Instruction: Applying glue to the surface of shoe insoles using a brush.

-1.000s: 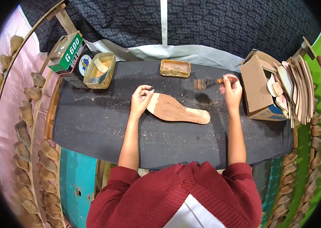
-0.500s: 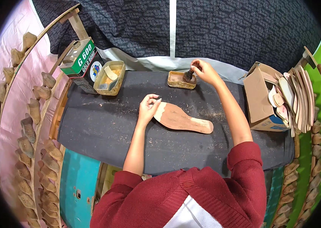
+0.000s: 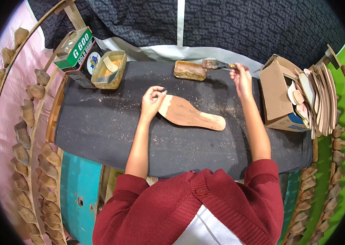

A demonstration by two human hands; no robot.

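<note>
A shoe insole [image 3: 190,114], brown over most of its face with pale wood-coloured ends, lies at the middle of the dark-covered table. My left hand [image 3: 153,101] pinches its broad left end between thumb and fingers. In my right hand [image 3: 241,79] is a paintbrush [image 3: 220,65], held by its handle with the bristles pointing left. Those bristles are beside the right end of a small rectangular tub [image 3: 189,77], which holds a brownish substance. The brush is raised, clear of the insole.
A green and black metal can [image 3: 75,57] and a yellowish tub [image 3: 119,75] with scrapers stand at the back left. At the right, a cardboard box [image 3: 278,94] sits by stacked insoles [image 3: 323,98]. Racks of wooden shoe lasts [image 3: 22,134] flank the table [image 3: 180,151].
My right hand has drawn the brush up out of the small tub and moved right, turning it sideways. My left hand stays on the insole. The whole view has shifted slightly.
</note>
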